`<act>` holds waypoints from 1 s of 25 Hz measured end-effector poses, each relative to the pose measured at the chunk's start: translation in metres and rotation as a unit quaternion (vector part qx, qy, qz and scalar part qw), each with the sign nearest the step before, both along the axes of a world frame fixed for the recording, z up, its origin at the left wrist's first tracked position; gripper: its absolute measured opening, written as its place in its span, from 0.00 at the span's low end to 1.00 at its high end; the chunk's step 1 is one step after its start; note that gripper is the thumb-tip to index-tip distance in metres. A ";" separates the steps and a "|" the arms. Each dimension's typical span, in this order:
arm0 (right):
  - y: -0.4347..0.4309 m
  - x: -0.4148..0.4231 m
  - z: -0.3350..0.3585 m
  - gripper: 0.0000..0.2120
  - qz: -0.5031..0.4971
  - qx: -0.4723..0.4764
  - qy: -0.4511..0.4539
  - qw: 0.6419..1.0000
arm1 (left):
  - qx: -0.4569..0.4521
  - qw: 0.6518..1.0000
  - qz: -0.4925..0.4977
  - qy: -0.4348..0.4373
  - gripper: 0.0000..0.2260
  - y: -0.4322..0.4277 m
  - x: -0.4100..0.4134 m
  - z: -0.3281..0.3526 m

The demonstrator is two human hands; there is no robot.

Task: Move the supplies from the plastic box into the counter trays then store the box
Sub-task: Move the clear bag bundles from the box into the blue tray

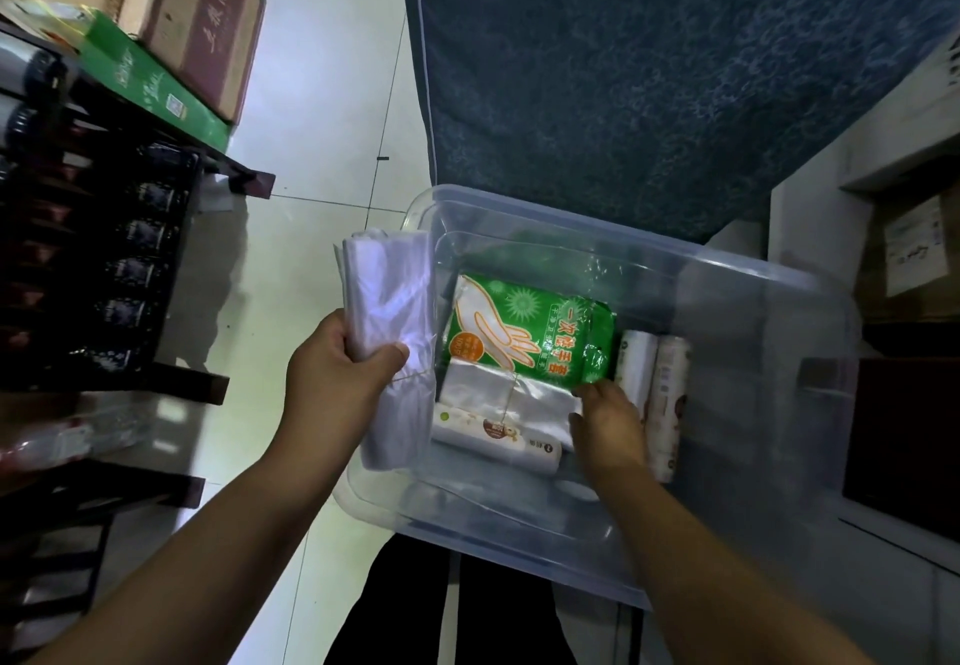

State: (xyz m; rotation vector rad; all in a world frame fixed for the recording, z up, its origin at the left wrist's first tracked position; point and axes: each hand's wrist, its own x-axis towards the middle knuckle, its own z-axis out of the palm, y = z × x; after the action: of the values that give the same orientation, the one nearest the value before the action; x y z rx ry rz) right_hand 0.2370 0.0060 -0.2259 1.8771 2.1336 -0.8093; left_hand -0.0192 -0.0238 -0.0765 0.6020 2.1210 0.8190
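The left hand curls fingers and thumb tight round a folded bundle of clear bags at the plastic box left rim. Inside the box the right hand has its fingertips at the green glove packet corner, and I cannot tell whether they grip it. White rolls lie beside the packet.

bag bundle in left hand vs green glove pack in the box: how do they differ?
Look: the bag bundle is plain translucent white; the green glove pack carries a printed hand graphic and text.
Place: the bundle is held up at the left edge of the plastic box; the pack lies inside it.
Hold: the left hand grips the bundle; the right hand only reaches the pack's corner, grasp unclear.
Shared: both are soft plastic supplies.
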 end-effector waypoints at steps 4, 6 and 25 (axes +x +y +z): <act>0.002 -0.041 -0.028 0.24 0.092 -0.066 -0.022 0.993 | 0.002 1.000 0.009 -0.010 0.07 -0.001 -0.004 -0.010; 0.004 -0.049 -0.037 0.24 0.109 -0.065 -0.065 0.990 | 0.003 1.000 0.012 -0.010 0.05 -0.001 -0.006 -0.013; -0.003 -0.027 0.229 0.09 -0.248 -0.004 0.472 0.846 | 0.066 0.978 0.007 -0.196 0.07 -0.004 0.029 0.085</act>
State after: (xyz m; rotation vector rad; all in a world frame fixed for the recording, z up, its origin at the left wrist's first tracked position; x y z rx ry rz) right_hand 0.2098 0.0031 0.0035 2.3527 1.9887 -2.2337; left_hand 0.0099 -0.0275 0.0084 0.4485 1.7240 1.0020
